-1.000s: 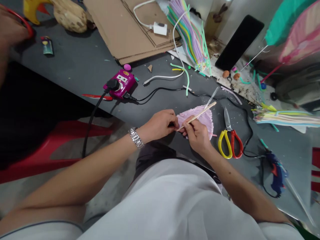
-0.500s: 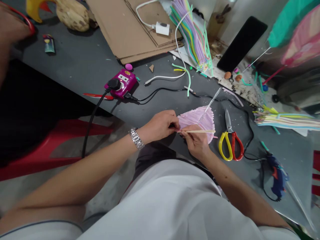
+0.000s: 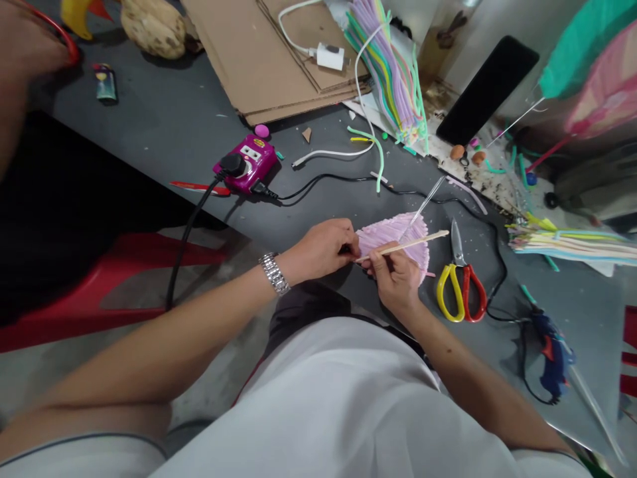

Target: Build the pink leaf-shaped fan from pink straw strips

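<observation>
A pink leaf-shaped piece made of ribbed strips (image 3: 395, 232) lies at the near edge of the dark table (image 3: 164, 126). My left hand (image 3: 326, 249), a metal watch on its wrist, pinches the piece's left tip. My right hand (image 3: 395, 279) is closed on a thin wooden stick (image 3: 405, 244) that lies across the pink piece, pointing right and slightly up. A clear thin rod (image 3: 423, 206) runs from the piece toward the back right.
Yellow-and-red scissors (image 3: 460, 285) lie just right of my hands; a blue glue gun (image 3: 552, 348) with its black cable sits further right. A purple power socket (image 3: 246, 162), cardboard sheets (image 3: 269, 53), coloured straw bundles (image 3: 391, 66), a black phone (image 3: 488, 89). Another person's hand (image 3: 24, 46) is at top left.
The wooden stick swung in my right hand: angled up a second ago, then flat across the pink piece, now tilted slightly up again. My left hand kept its pinch.
</observation>
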`<state>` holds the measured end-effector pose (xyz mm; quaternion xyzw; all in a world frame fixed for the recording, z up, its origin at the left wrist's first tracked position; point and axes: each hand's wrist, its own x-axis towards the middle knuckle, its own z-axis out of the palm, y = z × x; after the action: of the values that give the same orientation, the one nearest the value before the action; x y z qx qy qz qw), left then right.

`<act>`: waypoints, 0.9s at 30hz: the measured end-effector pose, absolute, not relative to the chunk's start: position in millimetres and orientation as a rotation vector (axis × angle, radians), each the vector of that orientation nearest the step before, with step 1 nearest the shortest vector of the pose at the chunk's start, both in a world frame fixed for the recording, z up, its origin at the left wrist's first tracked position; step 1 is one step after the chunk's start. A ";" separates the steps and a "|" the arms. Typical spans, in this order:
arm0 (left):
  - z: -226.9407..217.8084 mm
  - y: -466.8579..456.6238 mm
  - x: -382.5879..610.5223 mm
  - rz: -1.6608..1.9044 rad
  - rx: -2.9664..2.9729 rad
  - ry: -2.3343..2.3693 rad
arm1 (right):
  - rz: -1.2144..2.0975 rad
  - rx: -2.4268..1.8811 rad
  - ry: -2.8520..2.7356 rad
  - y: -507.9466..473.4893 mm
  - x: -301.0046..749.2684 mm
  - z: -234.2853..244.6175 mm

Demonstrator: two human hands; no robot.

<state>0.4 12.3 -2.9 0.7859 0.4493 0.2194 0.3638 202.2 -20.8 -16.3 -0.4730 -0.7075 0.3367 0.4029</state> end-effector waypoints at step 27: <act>3.2 11.2 -3.6 0.535 2.093 1.123 | 0.886 -1.223 -1.389 -15.7 237.9 31.7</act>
<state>-3.6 11.2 3.2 0.8066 0.4328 0.2060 0.3459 237.9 -15.7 31.7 -0.5096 -0.5789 0.3694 0.5184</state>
